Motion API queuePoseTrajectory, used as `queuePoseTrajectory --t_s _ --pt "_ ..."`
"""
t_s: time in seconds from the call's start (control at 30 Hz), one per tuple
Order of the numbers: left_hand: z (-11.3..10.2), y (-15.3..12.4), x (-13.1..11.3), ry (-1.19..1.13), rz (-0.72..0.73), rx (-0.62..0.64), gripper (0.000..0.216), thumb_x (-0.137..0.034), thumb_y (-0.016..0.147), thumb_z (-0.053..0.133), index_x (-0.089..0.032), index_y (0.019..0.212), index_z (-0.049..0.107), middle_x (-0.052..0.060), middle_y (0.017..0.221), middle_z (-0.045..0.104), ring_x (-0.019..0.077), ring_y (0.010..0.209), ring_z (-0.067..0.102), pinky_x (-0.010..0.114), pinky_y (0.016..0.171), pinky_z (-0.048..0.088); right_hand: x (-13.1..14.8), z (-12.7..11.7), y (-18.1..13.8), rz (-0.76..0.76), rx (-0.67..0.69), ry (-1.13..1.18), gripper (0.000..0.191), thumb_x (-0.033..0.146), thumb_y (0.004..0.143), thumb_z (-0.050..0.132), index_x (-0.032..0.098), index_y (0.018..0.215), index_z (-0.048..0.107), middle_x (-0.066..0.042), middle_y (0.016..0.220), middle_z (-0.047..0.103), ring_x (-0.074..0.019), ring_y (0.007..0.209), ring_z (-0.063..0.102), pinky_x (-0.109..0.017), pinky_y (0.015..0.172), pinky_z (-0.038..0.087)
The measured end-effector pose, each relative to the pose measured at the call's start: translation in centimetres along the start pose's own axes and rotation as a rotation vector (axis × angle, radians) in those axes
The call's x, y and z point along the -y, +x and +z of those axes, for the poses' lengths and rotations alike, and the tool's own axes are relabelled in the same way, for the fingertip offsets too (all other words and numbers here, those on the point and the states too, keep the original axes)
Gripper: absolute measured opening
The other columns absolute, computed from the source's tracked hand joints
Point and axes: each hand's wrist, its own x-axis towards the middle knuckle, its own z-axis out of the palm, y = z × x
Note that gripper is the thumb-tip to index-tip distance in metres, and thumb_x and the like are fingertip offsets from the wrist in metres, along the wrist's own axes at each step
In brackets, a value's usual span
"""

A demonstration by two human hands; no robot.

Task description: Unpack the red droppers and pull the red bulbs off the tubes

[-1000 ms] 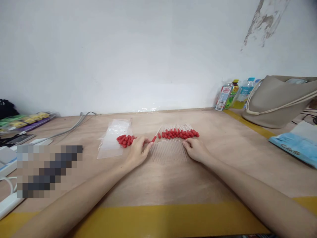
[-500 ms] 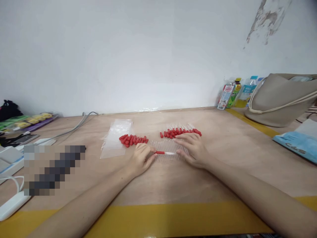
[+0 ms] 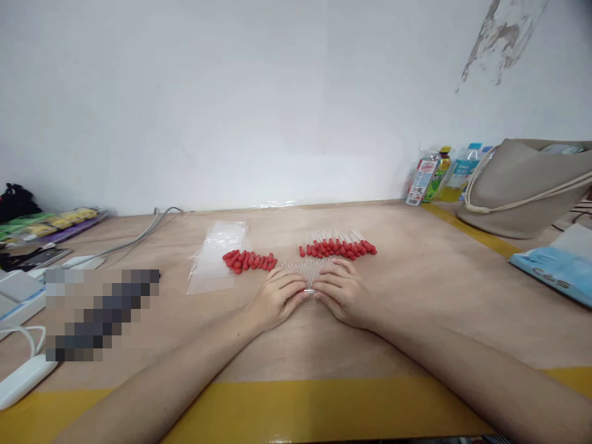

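At the middle of the table, my left hand is closed around the red rubber bulb of a dropper, most of which its fingers hide. My right hand grips the clear glass dropper tube, and a short bare length shows between the two hands. Under and just beyond my fingers lies a row of clear glass tubes. Loose red rubber bulbs are heaped beyond my left hand. Droppers with red bulbs fitted lie side by side behind my right hand, tips toward the wall.
Clear plastic bags lie left of the loose bulbs. A power strip and cables occupy the left side. Bottles, a beige bag and a blue tissue pack stand or lie at the right.
My hands have come closer together, and less of the glass tube shows between them. My right hand's fingers have curled in around the tube, and the left fingers now cover most of the bulb.
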Motion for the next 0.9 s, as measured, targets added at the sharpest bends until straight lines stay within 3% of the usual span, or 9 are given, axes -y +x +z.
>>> queuePoseTrajectory --t_s 0.23,0.4,0.9 --pt "-0.1 0.0 -0.2 0.033 0.062 0.028 0.014 -0.021 0.084 0.049 -0.019 0.095 0.057 0.004 0.093 0.065 0.0164 0.091 0.057 0.035 0.087 0.040 -0.1 0.8 -0.4 -0.040 -0.016 0.106 0.017 0.021 0.085 0.046 0.020 0.095 0.060 -0.002 0.086 0.068 -0.0148 0.093 0.059 -0.045 0.101 0.030" --pt "-0.6 0.0 -0.5 0.103 0.089 0.084 0.014 -0.021 0.084 0.047 -0.019 0.092 0.058 0.005 0.096 0.065 0.0176 0.098 0.055 0.038 0.094 0.034 -0.1 1.0 -0.6 -0.107 -0.036 0.182 0.016 0.016 0.085 0.044 0.014 0.092 0.059 -0.007 0.087 0.067 -0.0143 0.095 0.059 -0.040 0.101 0.036" --pt "-1.1 0.1 -0.8 0.087 0.083 0.179 0.017 -0.022 0.086 0.043 -0.019 0.088 0.059 0.002 0.086 0.066 0.0179 0.098 0.054 0.039 0.094 0.033 -0.5 -0.3 -1.0 -0.312 -0.091 0.004 0.022 0.010 0.083 0.046 0.012 0.101 0.058 -0.009 0.093 0.067 -0.0188 0.106 0.054 -0.043 0.099 0.040"
